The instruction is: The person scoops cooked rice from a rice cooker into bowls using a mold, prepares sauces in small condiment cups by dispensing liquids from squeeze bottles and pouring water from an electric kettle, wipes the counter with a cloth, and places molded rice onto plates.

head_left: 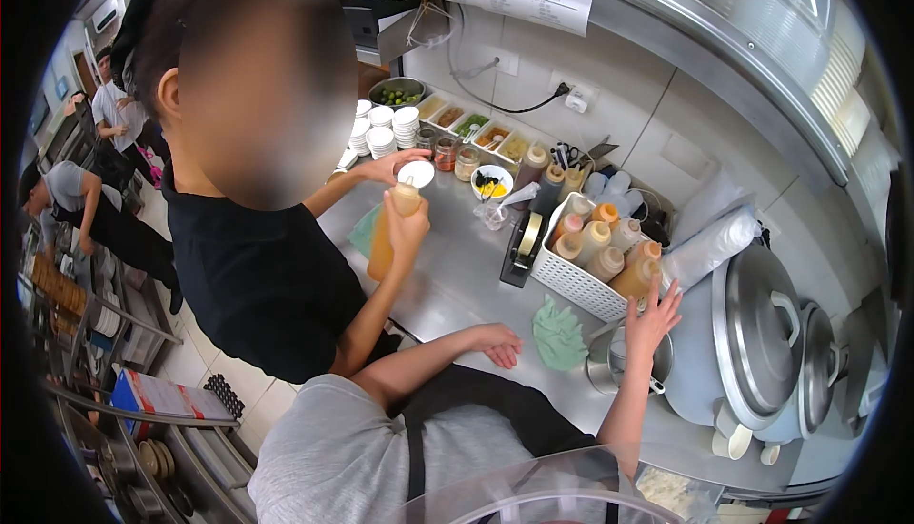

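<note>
My left hand (498,344) lies near the front edge of the steel counter (447,300), its fingers loosely extended with nothing in them. Just right of it is a crumpled green cloth (559,334). My right hand (653,320) is raised with its fingers spread, beside the near end of a white basket (577,283) of squeeze bottles (597,237). Its fingertips overlap the nearest bottles in view; whether they touch cannot be made out. Below that hand stands a metal pot (609,367) with a handle, partly hidden by my forearm.
At left, a co-worker in black holds an orange squeeze bottle (383,243) and a small white cup (416,175). A tape dispenser (523,250), a white bowl (492,181) and stacked white cups (381,138) stand farther back. Large lidded pots (762,334) fill the right side.
</note>
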`<state>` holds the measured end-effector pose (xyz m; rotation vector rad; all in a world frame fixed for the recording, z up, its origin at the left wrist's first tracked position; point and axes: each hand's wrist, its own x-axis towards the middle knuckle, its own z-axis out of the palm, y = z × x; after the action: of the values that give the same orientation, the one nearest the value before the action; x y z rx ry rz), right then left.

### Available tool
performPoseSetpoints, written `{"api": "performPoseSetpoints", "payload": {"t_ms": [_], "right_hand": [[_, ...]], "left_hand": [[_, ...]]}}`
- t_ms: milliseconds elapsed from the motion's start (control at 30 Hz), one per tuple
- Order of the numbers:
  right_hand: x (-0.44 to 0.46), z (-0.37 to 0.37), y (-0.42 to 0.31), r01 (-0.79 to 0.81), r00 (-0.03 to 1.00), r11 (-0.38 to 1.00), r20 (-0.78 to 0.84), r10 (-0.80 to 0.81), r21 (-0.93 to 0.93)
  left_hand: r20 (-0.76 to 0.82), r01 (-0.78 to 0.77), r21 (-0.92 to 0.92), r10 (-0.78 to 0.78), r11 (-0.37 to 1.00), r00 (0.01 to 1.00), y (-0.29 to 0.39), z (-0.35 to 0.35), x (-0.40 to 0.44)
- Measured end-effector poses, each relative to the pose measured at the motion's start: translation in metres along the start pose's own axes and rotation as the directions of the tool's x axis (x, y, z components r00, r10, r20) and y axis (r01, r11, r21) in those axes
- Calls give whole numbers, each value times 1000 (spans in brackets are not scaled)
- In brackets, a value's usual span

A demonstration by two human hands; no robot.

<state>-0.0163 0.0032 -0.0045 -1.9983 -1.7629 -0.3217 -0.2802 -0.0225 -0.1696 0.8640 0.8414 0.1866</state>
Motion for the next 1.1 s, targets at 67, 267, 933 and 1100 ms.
{"api": "performPoseSetpoints", "payload": {"t_ms": [67,267,933,1100], "right_hand": [[0,-1,-1,-11,1000,1000,-18,12,21],[-18,-4,-21,101,982,927,-184,-35,362],[-132,105,-17,298,881,892,262,-394,339],[-133,105,-17,298,883,891,256,-394,343]], "left_hand": [[0,-1,-3,1,1000,1000,0,0,0],[4,4,-11,-4,1000,1000,1,0,-1],[6,25,-11,-25,1000,1000,3,1,-4],[5,22,-9,-22,1000,1000,3,1,-3]]}}
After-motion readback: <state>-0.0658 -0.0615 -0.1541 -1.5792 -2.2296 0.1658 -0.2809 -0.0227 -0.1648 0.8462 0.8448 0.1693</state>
